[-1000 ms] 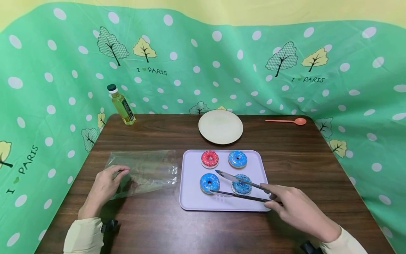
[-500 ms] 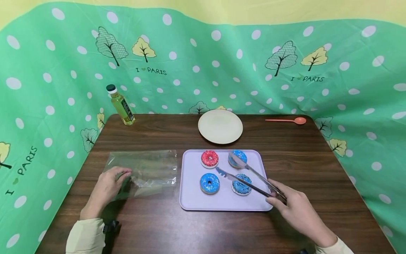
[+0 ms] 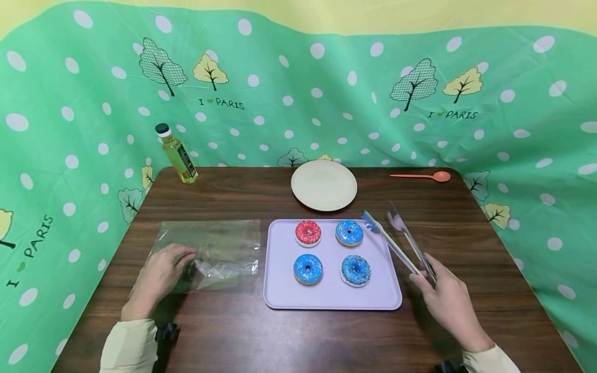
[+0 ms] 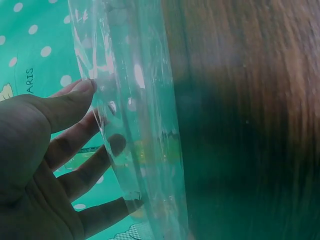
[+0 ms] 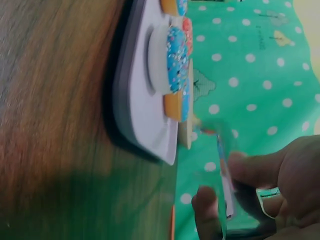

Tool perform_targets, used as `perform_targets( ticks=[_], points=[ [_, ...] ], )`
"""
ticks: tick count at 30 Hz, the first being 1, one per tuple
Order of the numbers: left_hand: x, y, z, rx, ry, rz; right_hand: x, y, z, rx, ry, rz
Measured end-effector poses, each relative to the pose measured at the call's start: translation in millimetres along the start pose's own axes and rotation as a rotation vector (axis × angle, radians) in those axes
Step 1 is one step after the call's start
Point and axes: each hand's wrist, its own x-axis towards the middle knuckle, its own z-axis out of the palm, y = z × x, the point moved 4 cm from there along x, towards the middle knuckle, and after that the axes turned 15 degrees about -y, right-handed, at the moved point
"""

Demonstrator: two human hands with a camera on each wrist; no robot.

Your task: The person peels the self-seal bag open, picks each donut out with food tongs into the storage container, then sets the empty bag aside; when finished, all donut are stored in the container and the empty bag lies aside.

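Note:
My left hand [image 3: 160, 272] pinches the edge of a clear plastic bag [image 3: 228, 241] between thumb and index finger; in the left wrist view the other fingers spread behind the film. Tongs [image 3: 396, 246] are in my right hand [image 3: 450, 300], arms spread with nothing between their tips. They point away from me over the right rim of a lilac tray [image 3: 284, 298]. On that tray lie a red sprinkled donut [image 3: 301, 234], two blue-glazed donuts, one at the back [image 3: 342, 234] and one at the front left [image 3: 300, 270], and a blue donut with dense sprinkles [image 3: 347, 271].
Behind the tray lies a cream plate [image 3: 324, 185]. A bottle of yellow liquid [image 3: 181, 158] stands at the back left corner, and a coral spoon [image 3: 440, 177] lies at the back right. A green dotted cloth [image 3: 261, 134] hangs around the wooden table [image 3: 233, 331].
The tongs have swung from over the front donuts to the right rim of the tray, turning to point away. My left hand has shifted slightly right, still pinching the bag.

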Motion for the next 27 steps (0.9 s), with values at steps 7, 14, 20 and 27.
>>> perform_targets(
  ticks=[7, 14, 20, 27],
  points=[
    [-1.9, -0.2, 1.2, -0.003, -0.012, -0.015, 4, 16, 2, -0.008, -0.013, 0.043],
    [-1.7, -0.6, 2.5, -0.025, 0.004, 0.005, 4, 28, 2, -0.003, -0.03, 0.114],
    [0.2, -0.7, 1.8, -0.041, 0.009, -0.008, 4, 35, 1, 0.01, -0.052, 0.147],
    [-0.2, -0.2, 5.0, -0.063, -0.043, -0.052, 5, 40, 0, -0.003, -0.146, 0.212]
  ],
)
